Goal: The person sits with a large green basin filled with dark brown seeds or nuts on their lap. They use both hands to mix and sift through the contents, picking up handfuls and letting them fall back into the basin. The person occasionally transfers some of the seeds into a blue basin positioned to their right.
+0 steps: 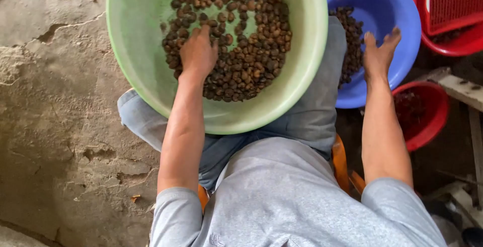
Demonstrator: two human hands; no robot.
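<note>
A large pale green basin (151, 76) rests on my lap, holding a heap of small dark brown nuts (251, 51). My left hand (198, 51) lies palm down on the nuts, its fingers curled into the pile; whether it grips any is hidden. My right hand (380, 51) hovers over a blue basin (397, 10) to the right, fingers spread, with nothing seen in it. More of the same brown nuts (352, 40) lie in the blue basin, partly behind the green basin and my knee.
A small red bowl (427, 121) stands below the blue basin. A red tub with a red mesh tray (453, 0) sits at the top right. Cracked bare concrete floor (55, 126) fills the left side. Pale wooden pieces (465, 88) lie at the right edge.
</note>
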